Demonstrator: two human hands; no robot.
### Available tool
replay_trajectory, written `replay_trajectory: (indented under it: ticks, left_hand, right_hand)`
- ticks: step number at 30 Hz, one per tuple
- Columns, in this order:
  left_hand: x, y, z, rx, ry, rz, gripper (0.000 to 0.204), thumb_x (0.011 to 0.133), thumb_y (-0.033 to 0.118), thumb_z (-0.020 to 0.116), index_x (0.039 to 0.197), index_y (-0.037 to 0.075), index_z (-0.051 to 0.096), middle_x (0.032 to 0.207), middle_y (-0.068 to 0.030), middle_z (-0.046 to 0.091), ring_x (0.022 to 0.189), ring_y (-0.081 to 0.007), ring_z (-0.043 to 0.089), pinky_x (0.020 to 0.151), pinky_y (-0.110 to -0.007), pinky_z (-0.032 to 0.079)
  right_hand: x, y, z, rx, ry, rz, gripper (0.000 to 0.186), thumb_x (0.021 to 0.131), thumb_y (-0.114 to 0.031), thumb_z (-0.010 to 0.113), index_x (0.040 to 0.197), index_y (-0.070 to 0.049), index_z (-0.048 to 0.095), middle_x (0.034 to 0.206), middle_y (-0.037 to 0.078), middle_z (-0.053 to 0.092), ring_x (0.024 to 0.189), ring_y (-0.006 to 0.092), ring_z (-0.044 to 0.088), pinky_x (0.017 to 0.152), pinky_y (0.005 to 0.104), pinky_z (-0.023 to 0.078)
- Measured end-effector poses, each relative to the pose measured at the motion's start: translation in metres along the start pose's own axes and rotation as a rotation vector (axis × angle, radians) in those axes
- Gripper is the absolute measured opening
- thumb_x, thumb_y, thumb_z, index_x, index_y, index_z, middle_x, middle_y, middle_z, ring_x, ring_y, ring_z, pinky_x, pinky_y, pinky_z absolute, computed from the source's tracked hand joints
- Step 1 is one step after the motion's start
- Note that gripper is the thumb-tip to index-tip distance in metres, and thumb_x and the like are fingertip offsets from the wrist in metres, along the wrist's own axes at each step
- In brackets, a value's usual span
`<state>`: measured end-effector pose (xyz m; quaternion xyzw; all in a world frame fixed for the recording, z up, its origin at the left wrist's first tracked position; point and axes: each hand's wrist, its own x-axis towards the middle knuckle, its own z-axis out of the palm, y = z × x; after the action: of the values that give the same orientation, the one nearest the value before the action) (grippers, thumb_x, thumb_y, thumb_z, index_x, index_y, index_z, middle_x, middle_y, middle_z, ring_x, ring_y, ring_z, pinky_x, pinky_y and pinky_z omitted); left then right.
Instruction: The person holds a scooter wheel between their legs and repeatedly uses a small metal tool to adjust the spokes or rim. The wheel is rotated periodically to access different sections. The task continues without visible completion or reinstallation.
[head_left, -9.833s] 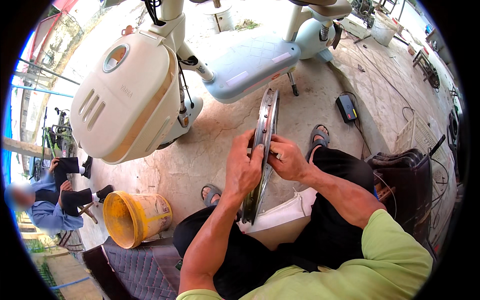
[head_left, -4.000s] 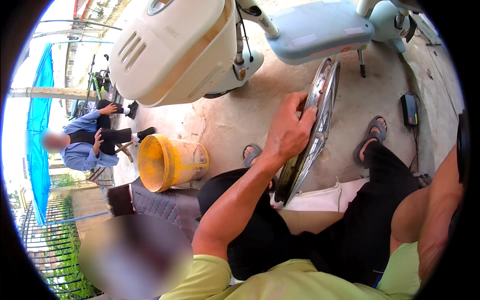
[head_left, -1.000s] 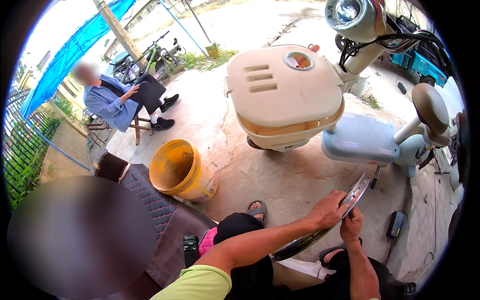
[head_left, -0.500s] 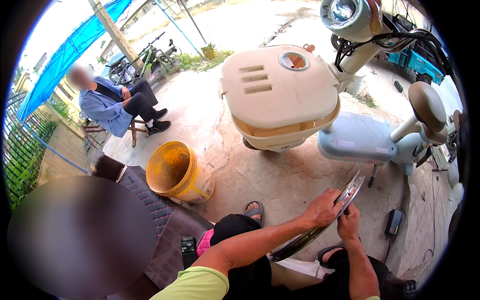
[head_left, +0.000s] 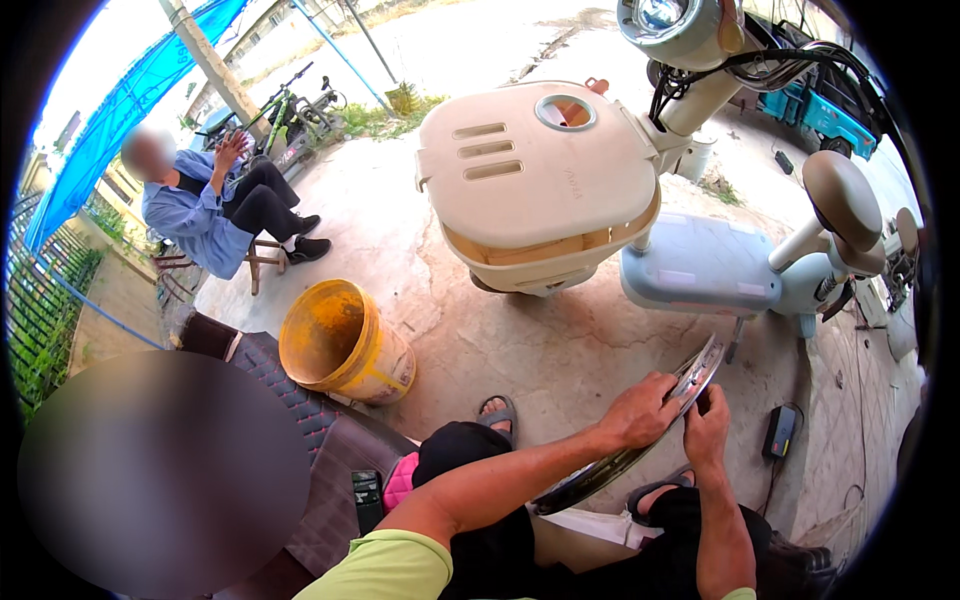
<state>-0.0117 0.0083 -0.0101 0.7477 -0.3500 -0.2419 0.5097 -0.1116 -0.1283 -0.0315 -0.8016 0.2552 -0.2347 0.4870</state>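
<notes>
I hold 1 round, silver metal wheel rim (head_left: pixel 598 478), which is tilted: my left grip (head_left: pixel 640 412) is closed on its left side, my right grip (head_left: pixel 707 428) on its right.

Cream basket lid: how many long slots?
3: upper slot, middle slot and lower slot, stacked in the left part of the lid. None looks hidden.

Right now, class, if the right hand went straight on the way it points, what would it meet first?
The shiny metal rim, which the right hand appears to be gripping; beyond it, probably the pale blue footboard, though depth is unclear.
</notes>
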Motion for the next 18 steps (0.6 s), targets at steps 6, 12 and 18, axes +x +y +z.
replay_trajectory:
  ticks: [6,12,18]
  left_hand:
    - [0.002,0.003,-0.004,0.051,-0.02,0.03,0.04,0.101,0.037,0.053,0.103,-0.003,0.06,0.102,-0.0262,0.063,0.098,-0.0442,0.058,0.087,-0.049,0.046]
    - [-0.001,-0.002,-0.007,0.032,0.0,0.022,0.04,0.101,0.038,0.053,0.103,-0.002,0.06,0.103,-0.0267,0.063,0.097,-0.0449,0.059,0.086,-0.05,0.046]
    - [-0.003,0.003,-0.012,0.038,-0.014,0.0,0.04,0.101,0.038,0.053,0.103,-0.001,0.06,0.103,-0.0267,0.063,0.098,-0.0453,0.059,0.087,-0.05,0.046]
  right_hand:
    - [0.006,0.015,0.002,0.103,0.007,-0.003,0.008,0.096,-0.003,0.063,0.101,0.003,0.061,0.087,0.01,0.066,0.079,0.0153,0.06,0.074,0.0322,0.05]
    - [0.012,0.03,0.002,0.047,-0.091,-0.073,0.014,0.097,-0.001,0.059,0.108,0.003,0.065,0.092,0.011,0.067,0.084,0.0155,0.061,0.077,0.0304,0.05]
    - [0.013,0.048,0.009,0.263,-0.126,-0.021,0.015,0.102,-0.006,0.058,0.109,0.004,0.066,0.094,0.003,0.065,0.086,0.0101,0.057,0.077,0.0277,0.049]
